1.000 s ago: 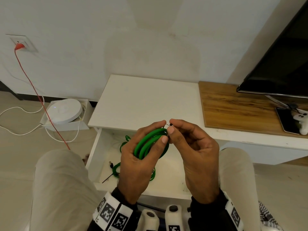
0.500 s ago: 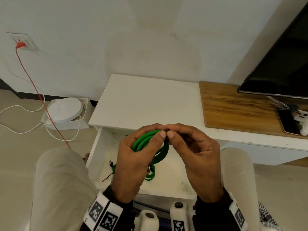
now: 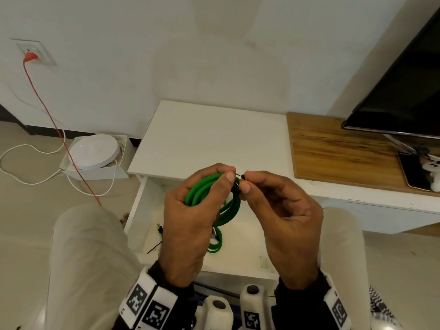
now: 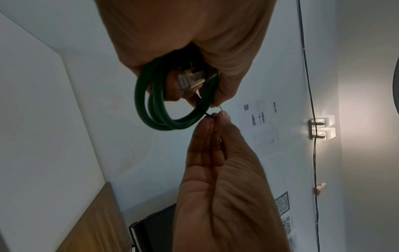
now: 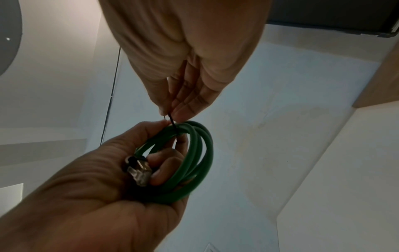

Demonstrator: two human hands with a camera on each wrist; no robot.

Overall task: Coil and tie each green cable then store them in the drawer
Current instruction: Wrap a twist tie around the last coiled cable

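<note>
Head view: tying the green coil point(image 3: 209, 194) above the drawer point(image 3: 240, 267).
My left hand point(image 3: 190, 225) grips it; right hand point(image 3: 285, 217) pinches the black tie point(image 3: 242, 176) at its top-right edge.

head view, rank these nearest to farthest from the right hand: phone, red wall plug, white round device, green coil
From the right hand:
1. green coil, touching distance, gripped by the left hand just beside it.
2. phone, to the right on the wooden top.
3. white round device, left, on the floor.
4. red wall plug, far upper left in the wall socket.
</note>
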